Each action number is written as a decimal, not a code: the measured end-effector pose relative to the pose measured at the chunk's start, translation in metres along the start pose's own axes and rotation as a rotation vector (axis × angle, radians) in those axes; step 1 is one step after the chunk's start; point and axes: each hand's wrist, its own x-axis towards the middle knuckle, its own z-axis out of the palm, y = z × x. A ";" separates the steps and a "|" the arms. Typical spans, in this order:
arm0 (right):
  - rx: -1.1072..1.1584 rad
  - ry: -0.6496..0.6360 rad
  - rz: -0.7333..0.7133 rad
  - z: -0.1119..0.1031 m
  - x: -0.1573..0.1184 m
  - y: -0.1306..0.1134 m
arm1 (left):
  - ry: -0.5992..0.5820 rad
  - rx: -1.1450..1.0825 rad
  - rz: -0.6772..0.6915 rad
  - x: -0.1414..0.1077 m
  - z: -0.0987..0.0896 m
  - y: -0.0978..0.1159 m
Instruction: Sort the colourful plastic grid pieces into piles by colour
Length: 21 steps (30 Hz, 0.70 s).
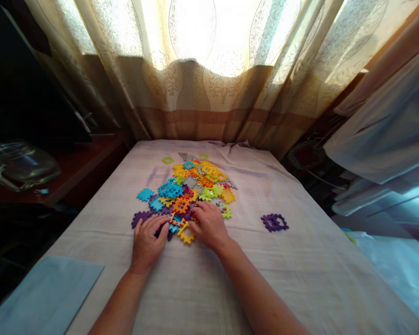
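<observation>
The left hand [147, 242], fingers spread, touches the pile's [190, 186] near-left edge; the right hand [209, 224] reaches into its near side (whether gripping, I cannot tell). Farther right lies a purple piece [274, 222].

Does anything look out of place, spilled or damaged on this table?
One purple piece lies alone, right of the loose heap of colourful pieces, so it looks stray. The cloth is also rucked along its far edge. I see no spill or obvious breakage, though overlapping pieces hide some.
</observation>
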 end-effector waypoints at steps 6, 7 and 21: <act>-0.069 -0.038 0.040 0.009 0.018 -0.006 | -0.012 -0.010 -0.012 0.000 -0.001 0.003; -0.070 -0.039 0.038 0.010 0.019 -0.006 | -0.017 -0.011 -0.016 0.000 -0.001 0.004; -0.122 0.054 0.286 -0.036 -0.018 0.031 | -0.006 0.023 0.004 0.001 -0.001 0.000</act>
